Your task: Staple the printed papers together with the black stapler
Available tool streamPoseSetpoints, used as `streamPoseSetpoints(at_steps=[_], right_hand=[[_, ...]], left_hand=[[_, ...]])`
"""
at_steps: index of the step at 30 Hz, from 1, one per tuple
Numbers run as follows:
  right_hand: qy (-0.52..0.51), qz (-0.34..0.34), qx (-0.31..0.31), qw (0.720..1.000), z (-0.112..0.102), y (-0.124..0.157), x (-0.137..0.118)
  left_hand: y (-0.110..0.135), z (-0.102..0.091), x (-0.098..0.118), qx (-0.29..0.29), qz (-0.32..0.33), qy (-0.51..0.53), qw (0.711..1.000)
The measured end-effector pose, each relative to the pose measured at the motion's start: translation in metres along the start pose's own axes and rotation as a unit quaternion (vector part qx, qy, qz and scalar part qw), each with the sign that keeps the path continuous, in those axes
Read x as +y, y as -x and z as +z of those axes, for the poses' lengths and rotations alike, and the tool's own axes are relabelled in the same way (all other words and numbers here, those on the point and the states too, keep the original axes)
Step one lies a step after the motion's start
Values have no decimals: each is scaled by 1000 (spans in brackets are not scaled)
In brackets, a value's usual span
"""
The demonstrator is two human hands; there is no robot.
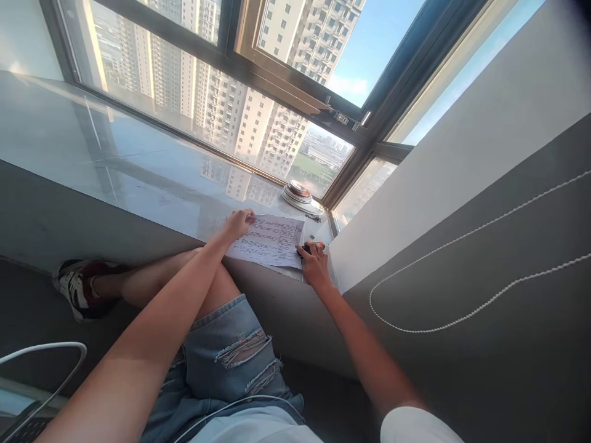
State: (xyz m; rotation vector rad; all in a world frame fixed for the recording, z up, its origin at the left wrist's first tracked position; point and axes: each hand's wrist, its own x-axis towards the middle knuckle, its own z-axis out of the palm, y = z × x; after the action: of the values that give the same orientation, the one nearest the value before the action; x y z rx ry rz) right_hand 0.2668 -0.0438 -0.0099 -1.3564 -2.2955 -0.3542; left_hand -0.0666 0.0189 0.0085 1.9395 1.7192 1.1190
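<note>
A printed sheet of paper (272, 241) lies on the glossy window sill, close to its front edge. My left hand (238, 224) is closed on the sheet's upper left corner, thumb and fingers pinched together. Beside the paper's right edge, my right hand (316, 263) curls its fingers over a small black and orange object (322, 245). Most of that object is hidden under the fingers, so its kind does not show. Behind the paper, a coil of white cable or tape with an orange-brown centre (298, 194) rests in the sill's corner.
The sill (152, 191) runs left along a dark-framed window (258, 77), with tall buildings outside. A small dark metal item (314, 217) lies near the coil. A white bead chain (418, 331) hangs by the grey wall at right. A white cable (85, 354) curves at lower left.
</note>
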Motion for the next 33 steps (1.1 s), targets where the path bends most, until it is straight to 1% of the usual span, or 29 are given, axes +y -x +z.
streamPoseSetpoints(at_steps=[2,5,10,13,15,16,18,19,21,24,25,26,27,29,31,33], right_hand=[[-18,7,26,999,2,0,-1],[-35,41,69,996,5,1,-2],[-6,110,114,987,8,4,4],[-8,148,142,979,3,4,7],[-17,166,193,967,-6,-2,1],[-26,173,224,959,-10,-6,-6],[-53,174,262,948,-15,-20,-28],[-71,167,256,950,-16,-29,-42],[-103,137,186,968,-11,-49,-72],[-112,166,61,978,2,-78,-109],[-111,176,29,978,6,-85,-117],[-109,186,5,976,8,-90,-123],[-109,194,-13,975,9,-93,-125],[-110,207,-37,971,7,-92,-122],[-109,218,-52,968,1,-83,-111],[-98,232,-45,967,-4,-71,-95]], left_hand=[[0,2,-1,-3,-3,-32,999],[0,5,-3,-9,-3,-64,998],[0,8,-6,-26,4,-95,995],[0,11,-7,-26,12,-116,993],[1,12,-7,-31,22,-128,991],[1,13,-7,-35,27,-133,990],[1,13,-6,-39,32,-141,989],[2,12,-5,-35,33,-143,989],[2,11,-3,-4,27,-141,990],[4,5,-2,83,-17,-133,988],[5,2,-3,104,-40,-133,985],[5,0,-4,113,-61,-136,982],[6,-2,-5,110,-76,-141,981],[6,-4,-8,82,-83,-152,982],[7,-4,-10,45,-67,-164,983],[8,-1,-11,20,-49,-183,982]])
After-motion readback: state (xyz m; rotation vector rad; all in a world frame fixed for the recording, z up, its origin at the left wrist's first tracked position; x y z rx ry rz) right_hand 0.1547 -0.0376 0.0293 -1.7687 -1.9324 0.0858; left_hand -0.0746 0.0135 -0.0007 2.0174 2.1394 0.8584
